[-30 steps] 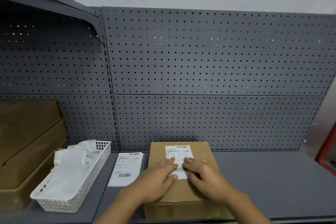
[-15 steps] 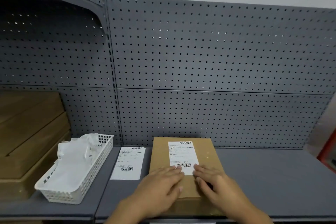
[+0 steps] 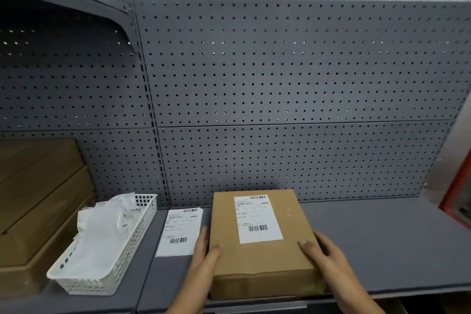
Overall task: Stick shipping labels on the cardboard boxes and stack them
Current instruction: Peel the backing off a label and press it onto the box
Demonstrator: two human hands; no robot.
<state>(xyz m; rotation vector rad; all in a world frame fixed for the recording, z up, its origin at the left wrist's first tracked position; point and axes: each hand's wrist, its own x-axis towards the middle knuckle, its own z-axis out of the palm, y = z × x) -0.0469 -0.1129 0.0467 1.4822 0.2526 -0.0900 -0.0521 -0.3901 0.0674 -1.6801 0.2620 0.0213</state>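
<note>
While you clasp the flat brown cardboard box (image 3: 260, 255) between both hands, it lies flat on the grey metal shelf (image 3: 382, 242), close to the front edge, with its long side running away from you. Its white shipping label (image 3: 257, 219) is stuck on the top face, toward the far half, with one barcode at each end. Your left hand (image 3: 204, 260) grips the box's left side near the front corner, thumb laid on the top face and fingers along the side wall. Your right hand (image 3: 323, 255) grips the right side the same way, thumb on top. The box sits squarely between your two palms, and the label is clear of both thumbs. Just left of your left hand, a loose white label sheet (image 3: 179, 232) lies flat on the shelf. Further left stands a white plastic lattice basket (image 3: 122, 257) filled with crumpled white backing paper (image 3: 99, 239). Beyond it is a stack of plain brown cardboard boxes (image 3: 38, 199). Behind everything rises the grey perforated back panel (image 3: 280, 84).
</note>
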